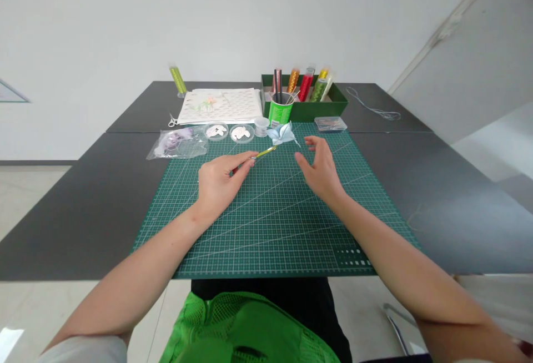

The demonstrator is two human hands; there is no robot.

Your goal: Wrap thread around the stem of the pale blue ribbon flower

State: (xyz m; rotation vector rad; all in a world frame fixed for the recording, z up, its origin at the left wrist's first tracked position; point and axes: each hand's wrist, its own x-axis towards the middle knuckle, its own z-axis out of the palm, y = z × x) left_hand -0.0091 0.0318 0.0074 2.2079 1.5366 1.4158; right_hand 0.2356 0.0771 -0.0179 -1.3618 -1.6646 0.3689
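My left hand point(219, 181) rests on the green cutting mat point(275, 224) and pinches a thin yellow-green stem point(263, 154) that points toward a pale blue paper flower point(282, 133). The flower lies at the mat's far edge. My right hand point(318, 169) hovers just right of the stem's tip, fingers spread and curved, holding nothing.
Behind the mat stand a green cup of tools point(280, 109), a dark green box point(333, 106) with glitter tubes, two small dishes point(229, 131), a small white pot point(261, 125), a clear bag point(177, 143), paper sheets point(222, 105), scissors point(172, 121) and a clear case point(330, 124).
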